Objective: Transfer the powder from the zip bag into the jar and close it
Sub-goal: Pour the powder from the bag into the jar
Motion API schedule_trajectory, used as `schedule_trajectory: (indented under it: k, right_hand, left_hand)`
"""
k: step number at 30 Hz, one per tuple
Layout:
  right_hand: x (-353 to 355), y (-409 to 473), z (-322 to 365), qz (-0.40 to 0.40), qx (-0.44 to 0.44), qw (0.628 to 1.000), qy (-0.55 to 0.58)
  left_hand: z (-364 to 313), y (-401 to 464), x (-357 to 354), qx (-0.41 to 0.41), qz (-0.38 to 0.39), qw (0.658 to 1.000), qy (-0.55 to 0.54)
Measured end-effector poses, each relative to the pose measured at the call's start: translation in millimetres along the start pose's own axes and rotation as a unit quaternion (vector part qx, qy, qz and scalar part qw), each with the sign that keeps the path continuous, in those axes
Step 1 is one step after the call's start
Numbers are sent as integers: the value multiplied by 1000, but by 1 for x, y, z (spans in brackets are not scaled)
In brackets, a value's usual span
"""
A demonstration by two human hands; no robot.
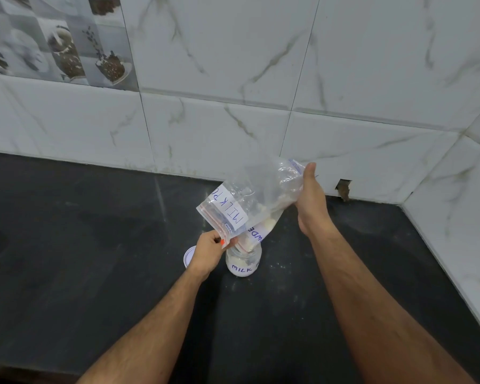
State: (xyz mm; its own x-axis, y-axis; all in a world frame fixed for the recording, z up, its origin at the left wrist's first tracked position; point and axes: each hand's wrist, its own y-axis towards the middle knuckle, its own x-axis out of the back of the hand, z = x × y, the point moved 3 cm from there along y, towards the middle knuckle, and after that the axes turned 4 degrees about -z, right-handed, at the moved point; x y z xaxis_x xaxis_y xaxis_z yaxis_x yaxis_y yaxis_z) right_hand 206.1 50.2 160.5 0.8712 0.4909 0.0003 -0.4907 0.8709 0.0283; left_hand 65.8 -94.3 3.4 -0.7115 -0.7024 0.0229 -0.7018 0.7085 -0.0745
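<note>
A clear zip bag [250, 198] with a white "MILK" label is tipped mouth-down over a small glass jar [243, 263]. My right hand [312, 200] grips the bag's raised bottom end. At the bag's zip edge, right by the jar's open mouth, my left hand [209, 252] pinches the plastic. White powder lumps sit in the bag's lower corner and inside the jar, which carries a "MILK" label. The white lid [189, 256] lies on the counter left of the jar, partly hidden by my left hand.
The jar stands on a dark stone counter [94, 259] with a little spilled powder to its right. White marble-look tiled walls [233, 120] close off the back and the right side, meeting in a corner at the far right.
</note>
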Motion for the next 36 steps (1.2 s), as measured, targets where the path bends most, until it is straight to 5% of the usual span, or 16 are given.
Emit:
schedule_trajectory:
  k: [15,24,32,36]
  right_hand:
    - [5,2,13,19,45,997,-63]
    - [1,-5,17,32,21,999,-4]
    - [-9,-11,17,98,-16,981,166]
    - [-7,-10,10,54,-3,986,156]
  left_hand:
    - [-1,2,1,-15,-3,999,31]
    - [4,5,2,-9,-19,998,53]
    - [-4,0,-2,-19,-1,1000,14]
    - [-5,-2,-1,-22,-7,1000,4]
